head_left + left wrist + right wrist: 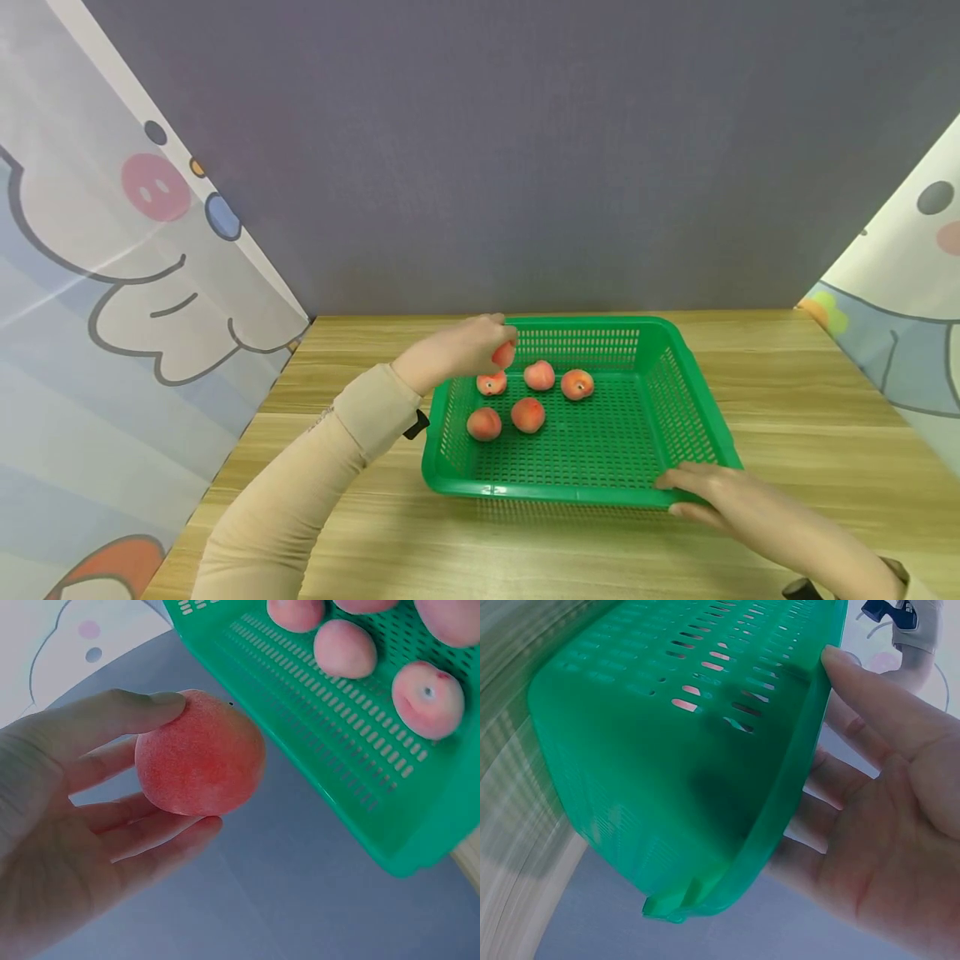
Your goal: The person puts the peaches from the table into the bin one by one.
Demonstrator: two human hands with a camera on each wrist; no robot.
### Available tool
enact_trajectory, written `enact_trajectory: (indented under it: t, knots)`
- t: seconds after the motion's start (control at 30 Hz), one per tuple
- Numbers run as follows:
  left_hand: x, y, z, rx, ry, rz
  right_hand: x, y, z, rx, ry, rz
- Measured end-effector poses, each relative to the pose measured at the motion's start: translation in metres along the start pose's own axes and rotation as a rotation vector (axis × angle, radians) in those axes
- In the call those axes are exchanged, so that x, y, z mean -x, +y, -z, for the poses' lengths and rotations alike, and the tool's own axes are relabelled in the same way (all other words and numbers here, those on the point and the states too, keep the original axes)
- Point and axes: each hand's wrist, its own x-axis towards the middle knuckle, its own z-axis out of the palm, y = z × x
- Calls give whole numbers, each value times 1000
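My left hand (467,346) holds a red-pink peach (201,754) between thumb and fingers, over the back left corner of the green plastic basket (577,493). In the left wrist view the whole peach shows, while in the head view my fingers hide part of it. Several more peaches lie on the basket floor in its left half, among them one peach (577,385) farthest right and another peach (483,424) near the front left. My right hand (720,492) grips the basket's front right corner, with the thumb on the outer side and the fingers over the rim.
The basket stands on a wood-grain table (360,533). A grey wall panel (525,167) rises behind it. Sheets with cartoon prints flank both sides, including the left sheet (97,242).
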Motion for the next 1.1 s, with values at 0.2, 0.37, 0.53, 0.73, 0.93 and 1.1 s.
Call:
enact_trajectory:
  t: [0.2,0.37,0.53,0.73,0.93,1.1]
  knots:
    - [-12,9,-5,-18,27,-53,-1,2,0,-44,-23,3]
    - [-20,17,-10,-30,18,-103,-1,2,0,-50,-23,9]
    - [-29,25,-16,-37,4,-135,-1,1,0,-42,-17,8]
    - [-39,35,-21,-10,-23,-146,-1,1,0,-32,1,20]
    - [-49,43,-29,-27,-33,-158,0,0,-1,21,32,25]
    - [-55,47,-36,-24,-45,-170,-1,1,0,-17,13,24]
